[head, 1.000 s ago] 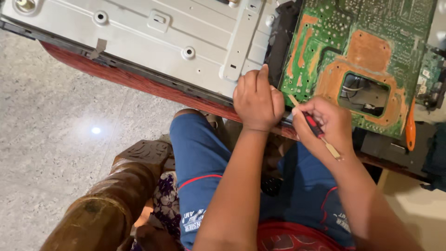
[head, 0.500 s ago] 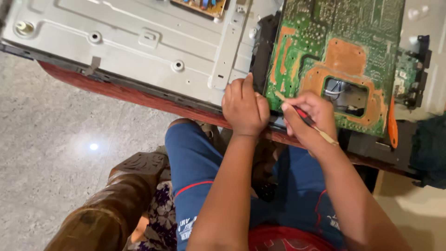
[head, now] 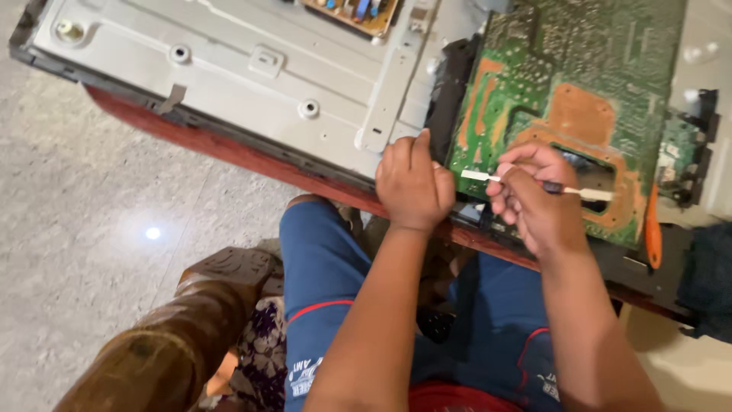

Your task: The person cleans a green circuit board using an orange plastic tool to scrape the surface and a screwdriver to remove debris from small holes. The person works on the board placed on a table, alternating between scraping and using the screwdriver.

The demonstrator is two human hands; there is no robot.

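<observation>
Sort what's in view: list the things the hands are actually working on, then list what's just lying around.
In hand:
left hand resting at the edge of the green circuit board
right hand holding a slim white-tipped tool against that board

Lying about:
orange-handled tool beside the board
grey metal back panel
small tan board at the top
carved wooden chair arm

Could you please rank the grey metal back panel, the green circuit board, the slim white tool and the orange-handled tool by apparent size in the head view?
1. Grey metal back panel
2. Green circuit board
3. Slim white tool and orange-handled tool: similar, both partly hidden, so unranked.
</observation>
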